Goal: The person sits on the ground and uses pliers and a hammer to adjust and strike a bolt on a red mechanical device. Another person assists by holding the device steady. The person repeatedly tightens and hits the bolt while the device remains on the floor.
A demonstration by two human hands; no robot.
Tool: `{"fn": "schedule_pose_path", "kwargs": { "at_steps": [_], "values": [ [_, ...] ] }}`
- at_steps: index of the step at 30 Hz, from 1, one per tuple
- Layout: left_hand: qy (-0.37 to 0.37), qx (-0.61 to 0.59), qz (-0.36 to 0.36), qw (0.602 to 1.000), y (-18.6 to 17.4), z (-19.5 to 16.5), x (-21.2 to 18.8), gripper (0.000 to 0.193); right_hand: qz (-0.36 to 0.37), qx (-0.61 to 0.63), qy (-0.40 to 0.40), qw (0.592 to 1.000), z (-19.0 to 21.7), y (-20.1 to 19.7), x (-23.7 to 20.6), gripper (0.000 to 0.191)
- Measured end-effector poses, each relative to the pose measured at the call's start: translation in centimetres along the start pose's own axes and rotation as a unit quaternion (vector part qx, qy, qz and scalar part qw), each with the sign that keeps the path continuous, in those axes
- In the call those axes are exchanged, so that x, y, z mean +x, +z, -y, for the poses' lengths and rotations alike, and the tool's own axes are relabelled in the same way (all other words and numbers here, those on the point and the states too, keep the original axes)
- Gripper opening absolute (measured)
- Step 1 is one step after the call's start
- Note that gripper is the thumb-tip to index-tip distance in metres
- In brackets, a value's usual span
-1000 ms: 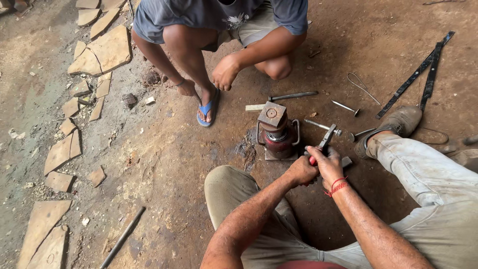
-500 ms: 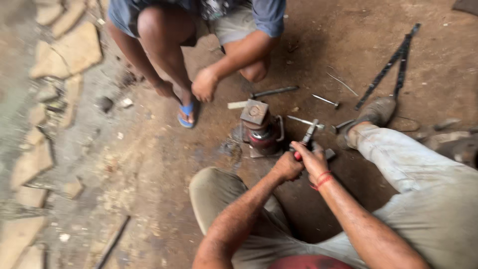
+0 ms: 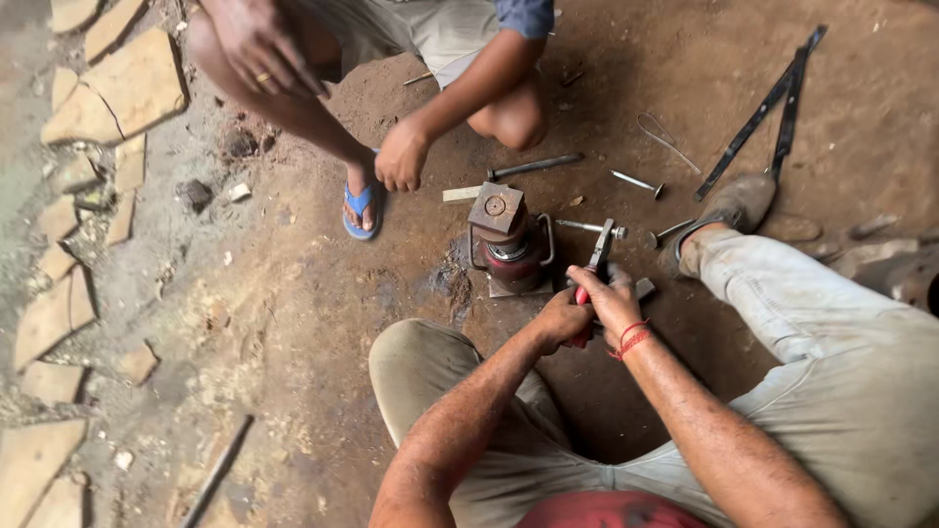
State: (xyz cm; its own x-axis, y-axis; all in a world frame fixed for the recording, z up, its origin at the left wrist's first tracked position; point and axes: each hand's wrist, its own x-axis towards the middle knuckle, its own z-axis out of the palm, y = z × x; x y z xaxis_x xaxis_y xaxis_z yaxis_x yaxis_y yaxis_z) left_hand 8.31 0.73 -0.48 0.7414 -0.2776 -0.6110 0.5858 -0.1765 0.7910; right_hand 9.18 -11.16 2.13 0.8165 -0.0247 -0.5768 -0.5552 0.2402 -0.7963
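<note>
Both hands, left and right, fingers wrapped tight around red-handled pliers on dirt floor, just beside rusty bottle jack. Co-worker's hand hangs nearby.

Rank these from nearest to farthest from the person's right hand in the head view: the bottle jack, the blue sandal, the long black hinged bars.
1. Bottle jack: just left of the right hand, on the dirt ahead.
2. Long black hinged bars: up and to the right, beyond the shoe.
3. Blue sandal: far left, on the other person's foot.
</note>
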Motion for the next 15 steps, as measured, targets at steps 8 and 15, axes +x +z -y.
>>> {"fn": "schedule_pose_path", "kwargs": {
  "at_steps": [8, 15],
  "values": [
    [0.049, 0.13, -0.104, 0.985, 0.5, 1.2, 2.2, 0.031, 0.019, -0.071, -0.106, 0.992, 2.3, 0.9, -1.5, 0.029],
    [-0.008, 0.076, -0.047, 0.996, -1.5, 1.1, 0.7, 0.027, 0.051, -0.034, -0.151, 0.987, 2.3, 1.1, -2.3, 0.036]
  ]
}}
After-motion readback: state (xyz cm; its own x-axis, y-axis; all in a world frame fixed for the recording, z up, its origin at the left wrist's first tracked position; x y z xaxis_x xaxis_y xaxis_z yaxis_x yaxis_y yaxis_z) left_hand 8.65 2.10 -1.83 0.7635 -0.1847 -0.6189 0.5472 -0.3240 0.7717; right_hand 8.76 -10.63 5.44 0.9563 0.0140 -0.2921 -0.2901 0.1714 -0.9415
